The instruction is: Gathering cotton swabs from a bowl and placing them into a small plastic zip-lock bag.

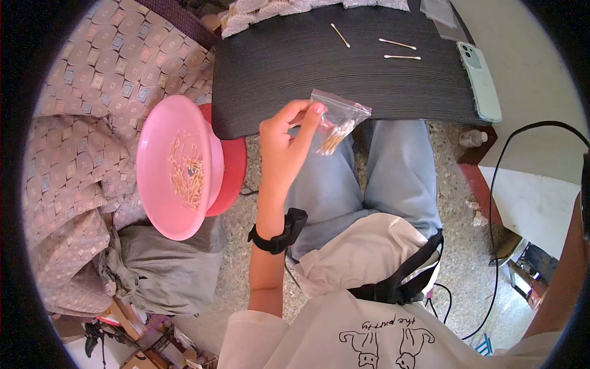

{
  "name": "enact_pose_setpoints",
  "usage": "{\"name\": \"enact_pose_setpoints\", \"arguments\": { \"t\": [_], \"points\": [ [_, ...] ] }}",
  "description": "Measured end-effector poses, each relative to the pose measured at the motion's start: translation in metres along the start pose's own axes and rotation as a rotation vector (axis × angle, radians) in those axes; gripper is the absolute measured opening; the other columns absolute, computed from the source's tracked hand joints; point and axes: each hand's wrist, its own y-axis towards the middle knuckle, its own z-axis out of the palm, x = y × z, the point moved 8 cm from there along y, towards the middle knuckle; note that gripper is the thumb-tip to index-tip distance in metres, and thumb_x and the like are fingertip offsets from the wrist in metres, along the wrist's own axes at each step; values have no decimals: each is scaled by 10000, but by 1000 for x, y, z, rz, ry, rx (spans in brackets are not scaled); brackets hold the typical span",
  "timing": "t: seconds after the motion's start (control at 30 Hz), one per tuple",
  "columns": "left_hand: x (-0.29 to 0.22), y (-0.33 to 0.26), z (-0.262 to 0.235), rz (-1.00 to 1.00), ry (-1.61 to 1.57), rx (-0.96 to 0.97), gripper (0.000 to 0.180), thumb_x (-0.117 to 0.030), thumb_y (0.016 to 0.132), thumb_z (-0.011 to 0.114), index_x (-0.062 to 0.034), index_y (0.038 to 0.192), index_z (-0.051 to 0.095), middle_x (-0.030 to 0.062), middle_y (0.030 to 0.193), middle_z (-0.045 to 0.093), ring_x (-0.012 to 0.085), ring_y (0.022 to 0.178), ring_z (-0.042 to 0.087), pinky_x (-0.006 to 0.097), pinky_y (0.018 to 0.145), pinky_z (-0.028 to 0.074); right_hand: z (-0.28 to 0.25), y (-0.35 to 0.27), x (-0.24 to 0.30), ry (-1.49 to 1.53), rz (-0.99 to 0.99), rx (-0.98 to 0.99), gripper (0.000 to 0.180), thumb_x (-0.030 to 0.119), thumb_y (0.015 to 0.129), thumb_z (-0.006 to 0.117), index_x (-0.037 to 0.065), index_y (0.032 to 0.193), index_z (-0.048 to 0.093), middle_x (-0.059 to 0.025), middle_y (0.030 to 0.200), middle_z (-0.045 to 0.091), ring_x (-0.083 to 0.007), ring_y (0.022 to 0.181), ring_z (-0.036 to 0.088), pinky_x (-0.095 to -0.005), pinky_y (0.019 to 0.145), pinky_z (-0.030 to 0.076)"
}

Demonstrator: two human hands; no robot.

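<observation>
My left hand (pixel 287 136) pinches the top corner of a small clear zip bag (pixel 344 112) between thumb and fingers, over my lap just off the table's front edge. Inside the bag a bunch of cotton swabs (pixel 337 136) leans to one side, white tips upward. Three loose cotton swabs lie on the dark table, one (pixel 340 35) apart from the pair (pixel 398 43) to its right. To the left of my hand, a pink basin (pixel 153 178) holds many more swabs. Part of my right arm shows at the right rim, but its hand is out of view.
Filled bags (pixel 258 15) line the far edge of the black table (pixel 276 80). A pale phone (pixel 482 86) lies at its right end, below empty clear bags (pixel 439 15). A red stool (pixel 235 172) is under the basin. A black cable (pixel 493 215) hangs at right.
</observation>
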Motion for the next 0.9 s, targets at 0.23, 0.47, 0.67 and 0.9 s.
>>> {"name": "enact_pose_setpoints", "arguments": {
  "t": [0.23,0.47,0.67,0.9],
  "points": [
    [-1,-5,-10,56,38,-17,178,-142,879,597,31,876,637,80,757,675,120,717,657,216,642,473,119,41,70,-76,54,96,248,115,841,589,10,1065,586,-51,960,637,-148,882,594,-259,790,469],
    [-1,0,6,101,22,20,188,-148,901,573,29,889,635,66,745,670,97,691,628,211,633,457,96,56,64,-192,137,159,269,125,831,600,16,1077,583,-50,962,635,-157,880,596,-261,786,469],
    [-7,4,5,102,22,2,185,-147,884,592,35,875,629,81,779,677,132,726,664,210,639,467,227,137,125,-278,164,245,288,133,822,609,22,1086,581,-49,964,634,-164,877,597,-263,784,469],
    [-1,12,10,33,-185,-37,201,-176,904,567,21,884,602,59,736,661,113,695,654,198,598,453,268,242,177,-530,178,327,310,143,812,619,28,1097,578,-48,966,631,-173,875,598,-266,780,470]
  ]
}}
